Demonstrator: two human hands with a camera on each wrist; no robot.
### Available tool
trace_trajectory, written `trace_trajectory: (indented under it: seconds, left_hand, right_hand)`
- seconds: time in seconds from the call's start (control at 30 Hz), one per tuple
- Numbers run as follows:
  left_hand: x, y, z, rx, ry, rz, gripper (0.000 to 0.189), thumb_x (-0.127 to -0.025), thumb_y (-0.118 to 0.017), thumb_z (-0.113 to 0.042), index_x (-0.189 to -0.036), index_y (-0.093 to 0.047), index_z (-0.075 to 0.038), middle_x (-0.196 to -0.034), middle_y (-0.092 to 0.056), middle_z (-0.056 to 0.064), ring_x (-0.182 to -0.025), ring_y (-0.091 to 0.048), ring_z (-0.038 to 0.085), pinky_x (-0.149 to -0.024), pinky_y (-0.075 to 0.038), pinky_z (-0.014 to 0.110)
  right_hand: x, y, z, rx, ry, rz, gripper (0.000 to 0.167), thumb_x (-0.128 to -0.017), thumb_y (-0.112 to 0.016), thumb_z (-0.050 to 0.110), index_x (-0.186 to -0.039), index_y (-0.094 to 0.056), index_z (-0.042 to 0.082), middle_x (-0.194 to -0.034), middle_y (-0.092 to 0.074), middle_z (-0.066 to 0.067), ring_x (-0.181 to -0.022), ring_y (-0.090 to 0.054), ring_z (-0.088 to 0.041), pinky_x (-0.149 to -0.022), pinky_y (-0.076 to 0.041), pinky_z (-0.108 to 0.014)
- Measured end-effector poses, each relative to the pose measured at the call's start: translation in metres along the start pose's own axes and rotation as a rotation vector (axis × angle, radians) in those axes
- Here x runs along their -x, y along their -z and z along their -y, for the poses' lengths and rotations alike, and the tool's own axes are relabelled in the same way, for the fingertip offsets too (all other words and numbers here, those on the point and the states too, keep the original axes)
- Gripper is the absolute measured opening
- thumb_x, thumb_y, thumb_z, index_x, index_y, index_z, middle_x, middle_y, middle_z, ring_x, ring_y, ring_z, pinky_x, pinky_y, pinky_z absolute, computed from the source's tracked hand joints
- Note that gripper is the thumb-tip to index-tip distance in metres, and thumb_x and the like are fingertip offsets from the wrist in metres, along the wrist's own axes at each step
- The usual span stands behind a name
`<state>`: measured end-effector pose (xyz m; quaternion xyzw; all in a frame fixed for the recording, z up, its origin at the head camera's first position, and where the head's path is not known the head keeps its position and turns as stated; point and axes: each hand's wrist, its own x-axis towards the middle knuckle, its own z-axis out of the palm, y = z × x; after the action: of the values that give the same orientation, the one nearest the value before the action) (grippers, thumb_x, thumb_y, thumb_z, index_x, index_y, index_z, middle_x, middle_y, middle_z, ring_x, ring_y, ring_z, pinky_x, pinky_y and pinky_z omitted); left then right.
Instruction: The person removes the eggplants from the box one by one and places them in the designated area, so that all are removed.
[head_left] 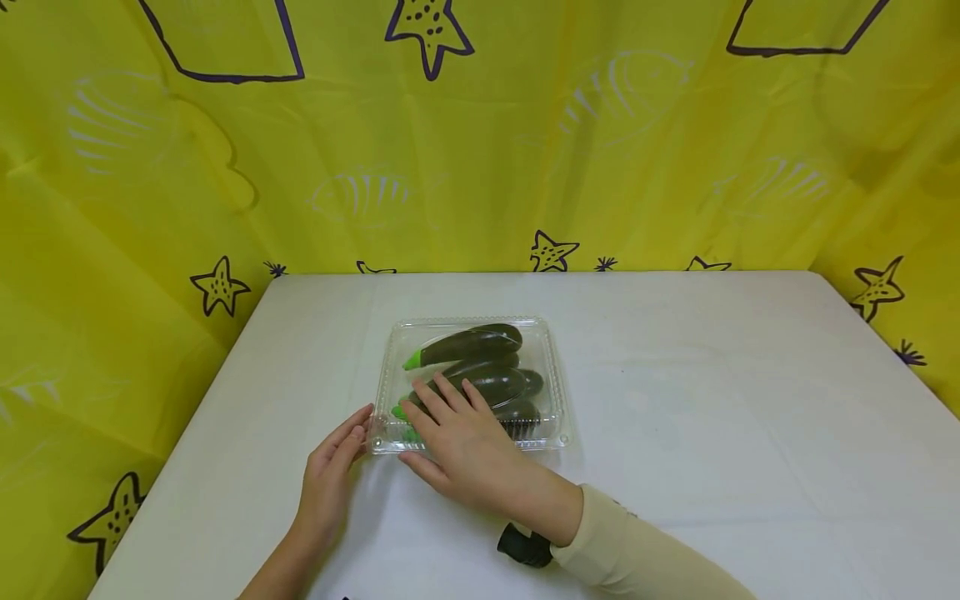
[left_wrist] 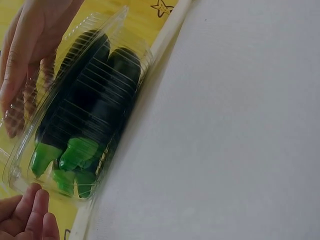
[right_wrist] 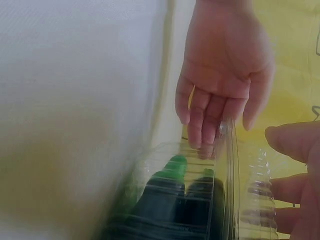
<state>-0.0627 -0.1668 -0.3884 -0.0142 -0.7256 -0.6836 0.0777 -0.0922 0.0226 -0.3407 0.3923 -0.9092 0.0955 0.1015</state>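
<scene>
A clear plastic clamshell box [head_left: 555,367] lies on the white table with its lid down, holding several dark eggplants [head_left: 480,343] with bright green stem ends. My right hand [head_left: 468,442] lies over the lid's front left part, fingers spread and straight, thumb by the front rim. At the box's left front corner is my left hand [head_left: 330,475], its fairly straight fingertips touching the side. In the left wrist view the green stem ends [left_wrist: 77,155] face the left hand's fingers [left_wrist: 37,210]. The right wrist view shows the left hand's palm [right_wrist: 225,65] beside the box end.
A black object [head_left: 525,546] shows under the right wrist, by the beige sleeve [head_left: 637,542]. The white tabletop [head_left: 712,417] extends right of the box. A yellow curtain [head_left: 480,150] with drawn stars and fish stands behind the table and along both sides.
</scene>
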Motion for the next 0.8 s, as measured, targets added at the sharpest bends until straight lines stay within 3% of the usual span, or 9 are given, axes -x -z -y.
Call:
trace_trajectory:
  seconds: [0.17, 0.47, 0.63, 0.8]
  left_hand:
    - [-0.001, 0.004, 0.001, 0.062, 0.057, 0.007, 0.038, -0.098, -0.039, -0.013, -0.124, -0.045, 0.014, -0.112, -0.059, -0.010, -0.103, -0.054, 0.004, -0.085, -0.043, 0.018]
    - [-0.006, 0.011, 0.003, 0.075, 0.155, 0.021, 0.034, -0.093, -0.049, -0.009, -0.118, -0.051, 0.013, -0.108, -0.062, -0.002, -0.098, -0.055, 0.008, -0.082, -0.045, 0.021]
    - [-0.007, 0.017, 0.003, 0.104, 0.177, 0.074, 0.029, -0.090, -0.051, -0.006, -0.112, -0.054, 0.013, -0.098, -0.064, 0.000, -0.087, -0.059, 0.010, -0.077, -0.047, 0.024]
    - [-0.008, 0.021, 0.004, 0.125, 0.203, 0.128, 0.029, -0.088, -0.052, -0.003, -0.112, -0.052, 0.014, -0.096, -0.064, 0.003, -0.087, -0.060, 0.012, -0.077, -0.047, 0.025]
  right_hand:
    - [-0.004, -0.001, 0.004, 0.019, -0.002, -0.012, 0.053, -0.093, -0.044, 0.046, -0.131, -0.048, 0.010, -0.141, -0.038, -0.010, -0.130, -0.032, -0.031, -0.102, -0.025, -0.051]
    - [-0.009, -0.005, 0.009, 0.068, -0.005, -0.027, 0.056, -0.091, -0.047, 0.048, -0.130, -0.049, 0.008, -0.139, -0.040, -0.012, -0.128, -0.034, -0.029, -0.102, -0.026, -0.049]
    - [-0.010, -0.005, 0.011, 0.087, -0.012, -0.036, 0.056, -0.091, -0.048, 0.048, -0.129, -0.050, 0.008, -0.138, -0.041, -0.011, -0.128, -0.034, -0.028, -0.101, -0.027, -0.049]
    - [-0.010, -0.006, 0.011, 0.083, -0.013, -0.054, 0.056, -0.090, -0.048, 0.048, -0.129, -0.050, 0.008, -0.138, -0.041, -0.011, -0.128, -0.034, -0.028, -0.101, -0.027, -0.049]
